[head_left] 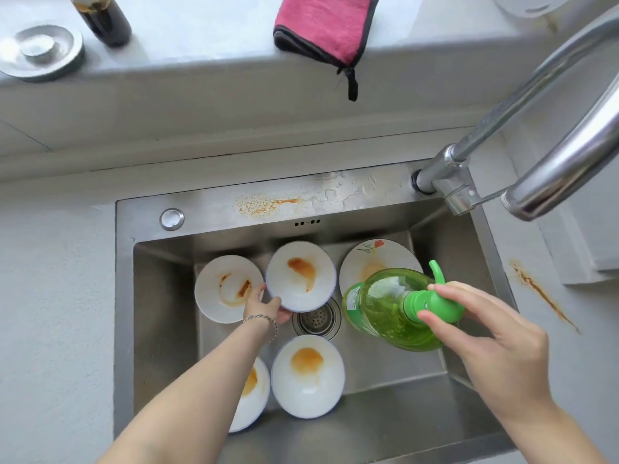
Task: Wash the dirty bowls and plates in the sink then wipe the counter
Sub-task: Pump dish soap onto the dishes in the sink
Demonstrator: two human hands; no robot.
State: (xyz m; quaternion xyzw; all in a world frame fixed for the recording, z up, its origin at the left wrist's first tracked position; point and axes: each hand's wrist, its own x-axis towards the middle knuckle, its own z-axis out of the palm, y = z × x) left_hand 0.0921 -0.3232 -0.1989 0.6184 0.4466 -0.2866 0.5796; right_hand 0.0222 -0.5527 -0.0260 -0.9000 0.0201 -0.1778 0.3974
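Several dirty white dishes lie in the steel sink [157,296]. My left hand [263,308] grips the near rim of a sauce-stained bowl [301,279], tilted up at the sink's middle. Left of it lies a stained plate [224,289]. A flowered plate [375,262] leans at the back right. Two more stained bowls sit near the front, one [308,376] in full view and one [251,393] partly hidden by my left forearm. My right hand [485,333] holds a green dish soap bottle [392,309] over the sink by its pump head, fingers curled round the neck.
The drain strainer [318,319] sits between the dishes. A chrome faucet [536,162] arches in from the right. A pink cloth [325,25] lies on the back ledge with a dark bottle [104,18] and a metal lid [40,51]. Brown sauce streaks mark the sink rim [268,204] and the right counter [539,293].
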